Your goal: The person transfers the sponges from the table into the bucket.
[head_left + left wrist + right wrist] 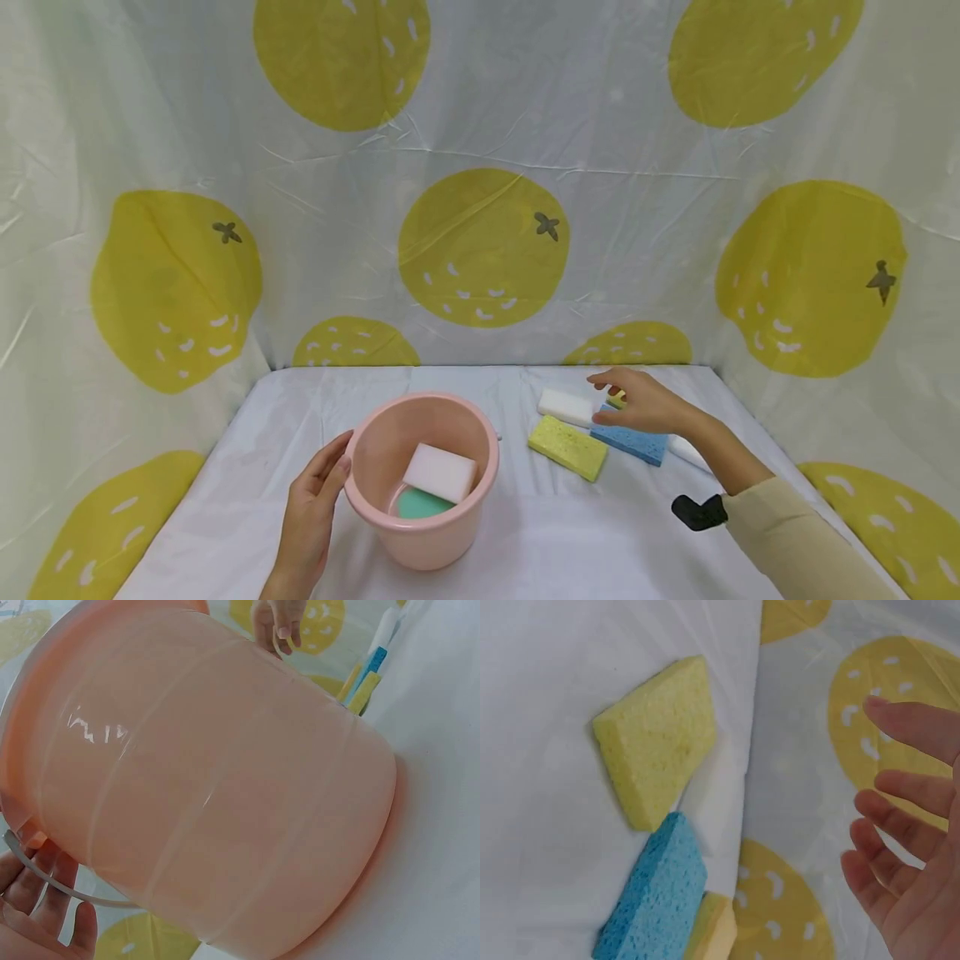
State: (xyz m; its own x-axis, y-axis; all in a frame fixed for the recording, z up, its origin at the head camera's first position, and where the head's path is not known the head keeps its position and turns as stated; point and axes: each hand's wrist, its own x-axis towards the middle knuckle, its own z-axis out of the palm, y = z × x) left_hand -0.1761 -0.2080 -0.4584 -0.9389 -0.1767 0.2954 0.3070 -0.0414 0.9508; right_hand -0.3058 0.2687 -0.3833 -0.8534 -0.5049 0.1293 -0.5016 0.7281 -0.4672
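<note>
A pink bucket [427, 546] stands on the white-covered table; a white sponge [441, 472] lies tilted inside it against a green one [422, 503]. My left hand [311, 500] grips the bucket's rim at its left side, near the pale handle [75, 891] seen in the left wrist view. To the right, my right hand [648, 404] hovers with fingers spread and nothing between them, above a blue sponge [633, 442]. Next to that lie a yellow sponge [567, 448] and a white sponge [566, 407]. Another yellow piece [617, 400] is partly hidden behind my right hand.
A white object [688, 452] lies partly hidden behind my right forearm. Hanging sheets with yellow fruit prints [483, 247] wall the table at the back and both sides. A black strap end [699, 512] sticks out from my right sleeve.
</note>
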